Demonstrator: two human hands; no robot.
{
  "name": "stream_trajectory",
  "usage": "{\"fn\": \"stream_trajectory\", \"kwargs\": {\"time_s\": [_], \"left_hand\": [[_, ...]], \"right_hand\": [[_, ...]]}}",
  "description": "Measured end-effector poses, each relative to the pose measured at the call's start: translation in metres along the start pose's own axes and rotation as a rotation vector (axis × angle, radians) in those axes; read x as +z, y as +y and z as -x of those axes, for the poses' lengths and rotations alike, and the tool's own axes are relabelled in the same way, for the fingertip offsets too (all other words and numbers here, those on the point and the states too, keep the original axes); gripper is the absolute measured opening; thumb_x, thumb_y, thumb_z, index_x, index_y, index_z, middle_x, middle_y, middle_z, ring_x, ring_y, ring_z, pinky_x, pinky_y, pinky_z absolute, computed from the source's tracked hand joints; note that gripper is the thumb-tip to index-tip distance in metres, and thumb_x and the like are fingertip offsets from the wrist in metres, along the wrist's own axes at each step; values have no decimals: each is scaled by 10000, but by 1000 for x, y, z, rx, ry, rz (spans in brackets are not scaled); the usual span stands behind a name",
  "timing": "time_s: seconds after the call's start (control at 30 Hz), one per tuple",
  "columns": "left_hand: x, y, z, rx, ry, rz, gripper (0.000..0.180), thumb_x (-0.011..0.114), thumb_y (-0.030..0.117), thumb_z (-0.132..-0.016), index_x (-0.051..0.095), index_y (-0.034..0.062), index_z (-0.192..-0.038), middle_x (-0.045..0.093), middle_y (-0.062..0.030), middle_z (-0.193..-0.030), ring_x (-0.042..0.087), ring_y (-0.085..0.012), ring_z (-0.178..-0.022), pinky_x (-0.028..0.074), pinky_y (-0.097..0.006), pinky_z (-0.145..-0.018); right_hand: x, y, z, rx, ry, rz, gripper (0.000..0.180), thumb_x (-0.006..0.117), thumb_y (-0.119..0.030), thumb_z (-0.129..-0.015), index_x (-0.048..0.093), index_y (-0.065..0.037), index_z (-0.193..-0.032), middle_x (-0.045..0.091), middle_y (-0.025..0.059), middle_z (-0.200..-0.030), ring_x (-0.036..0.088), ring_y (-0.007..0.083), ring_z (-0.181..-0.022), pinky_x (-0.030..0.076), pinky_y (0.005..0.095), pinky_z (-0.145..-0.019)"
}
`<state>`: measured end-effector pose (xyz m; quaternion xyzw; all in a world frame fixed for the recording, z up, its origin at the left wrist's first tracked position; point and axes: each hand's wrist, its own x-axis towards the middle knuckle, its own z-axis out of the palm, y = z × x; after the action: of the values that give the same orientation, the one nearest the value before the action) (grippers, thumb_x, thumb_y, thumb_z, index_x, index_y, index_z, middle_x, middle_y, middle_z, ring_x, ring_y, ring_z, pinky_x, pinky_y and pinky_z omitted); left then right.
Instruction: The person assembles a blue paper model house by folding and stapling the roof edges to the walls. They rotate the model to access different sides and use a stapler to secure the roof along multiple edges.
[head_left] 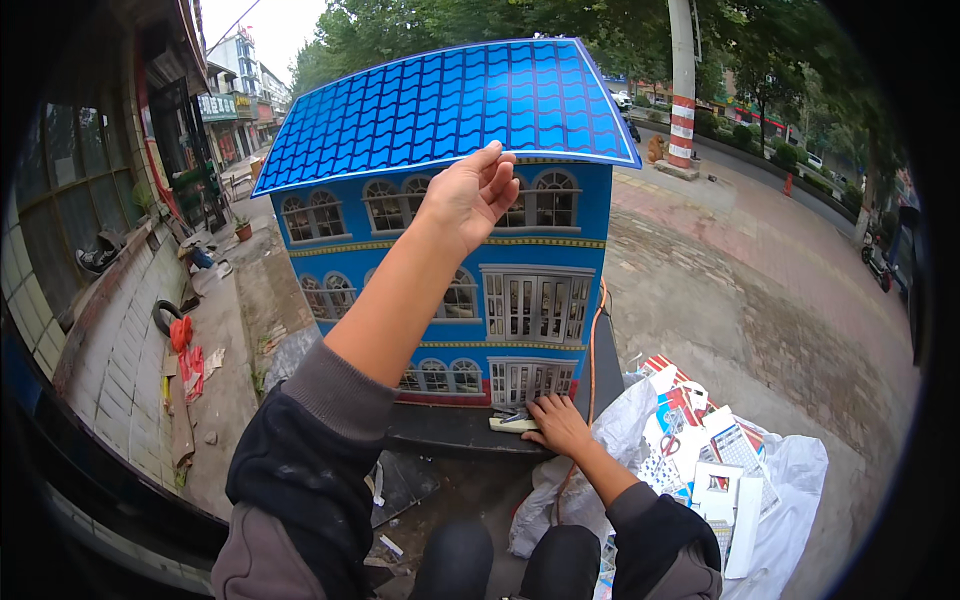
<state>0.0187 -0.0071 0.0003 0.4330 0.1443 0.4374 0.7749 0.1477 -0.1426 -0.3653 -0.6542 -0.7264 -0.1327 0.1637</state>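
A toy-like model house with blue walls, grey window frames and a blue tiled-pattern roof stands in front of me. My left hand is raised before the roof's front edge. Its thumb and fingertips come together in a pinch; what they hold, if anything, cannot be made out. Low at the house's front right corner rests my right hand, fingers stretched out, touching the base near the grey double door. Beside its fingertips lies a cream-coloured bar with a small metal piece on it.
The house stands on a dark table. An orange cord runs down its right side. On the right, a white plastic sheet holds printed cut-out panels and red-handled scissors. A tiled wall runs along the left.
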Motion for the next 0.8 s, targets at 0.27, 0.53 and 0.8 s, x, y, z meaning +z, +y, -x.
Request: {"fn": "stream_trajectory", "kwargs": {"time_s": [0.27,0.53,0.8], "left_hand": [[-4,0,0,-31,-116,133,136,576,118,-947,510,44,-1040,671,-54,-1000,630,-40,-680,556,-235,-659],[-4,-3,2,-78,-146,180,80,571,116,-950,547,44,-973,645,-3,-883,579,-24,-615,504,-215,-602],[3,-10,-2,-55,-55,153,96,630,144,-914,575,65,-912,642,8,-814,550,-33,-590,479,-223,-576]], "right_hand": [[-183,-10,-120,279,630,-1076,258,548,-237,-945,636,-9,-864,625,41,-675,554,66,-550,428,213,-513],[-292,-17,-204,601,741,-1498,347,477,-315,-984,639,-17,-910,592,27,-651,417,68,-450,339,232,-417],[-292,-18,-229,843,979,-1510,195,545,-166,-922,604,-2,-834,593,61,-654,413,105,-431,319,272,-401]]}}
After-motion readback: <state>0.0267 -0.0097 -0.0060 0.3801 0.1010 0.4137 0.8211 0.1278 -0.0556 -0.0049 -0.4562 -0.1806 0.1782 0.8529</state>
